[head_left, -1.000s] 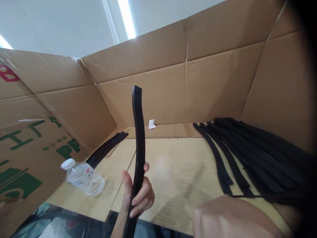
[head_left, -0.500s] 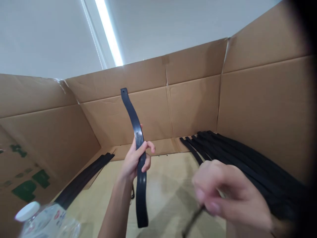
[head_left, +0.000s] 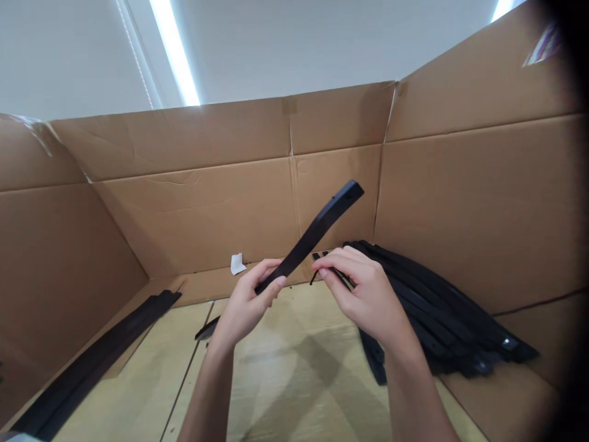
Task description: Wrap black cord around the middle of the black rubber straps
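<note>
My left hand is closed around a long black rubber strip, which slants up to the right with a small hole near its far end. My right hand is beside it, its fingers pinched on a small thin black piece close to the strip's middle. Both hands hover above the floor of a large cardboard box.
A pile of several black strips lies along the box's right wall. A few more black strips lie along the left wall. A scrap of white paper sits at the back wall. Tall cardboard walls surround the space.
The strip has tipped from upright to slanting right. My right hand has come up to it with the small piece. The view has swung right, and the water bottle is out of view.
</note>
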